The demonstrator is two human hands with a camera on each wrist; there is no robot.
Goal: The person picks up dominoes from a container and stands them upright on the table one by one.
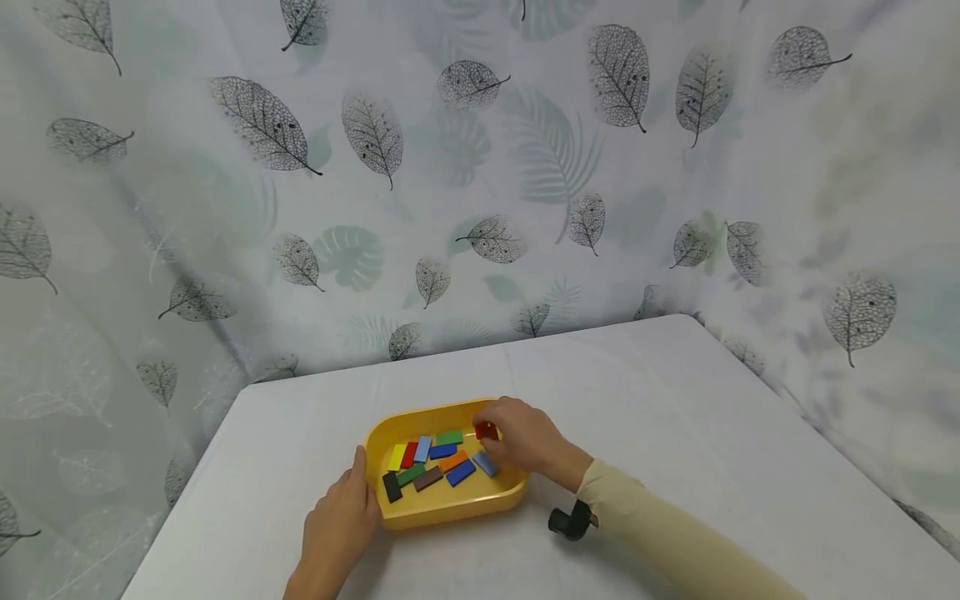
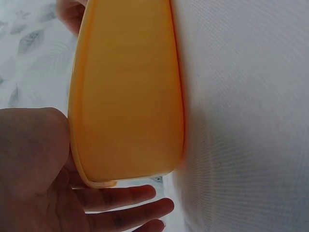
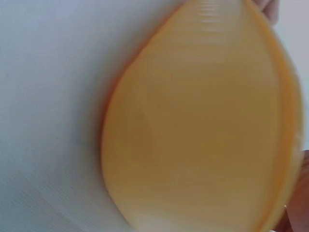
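Note:
A yellow tray on the white table holds flat rectangular blocks in several colours. The left hand holds its left end. Seen from the left wrist, the thumb bears on the rim and the fingers extend down past the outer wall. Inside the tray's right end, the right hand pinches a red block between thumb and fingertips. Just below those fingers lies a light blue block. The right wrist view is mostly filled by the tray's outer wall, and that hand's grip is hidden there.
Blocks cluster in the tray's left and middle, among them a yellow block, a black block and an orange block. A black device sits at the right wrist. Leaf-patterned cloth hangs behind the table.

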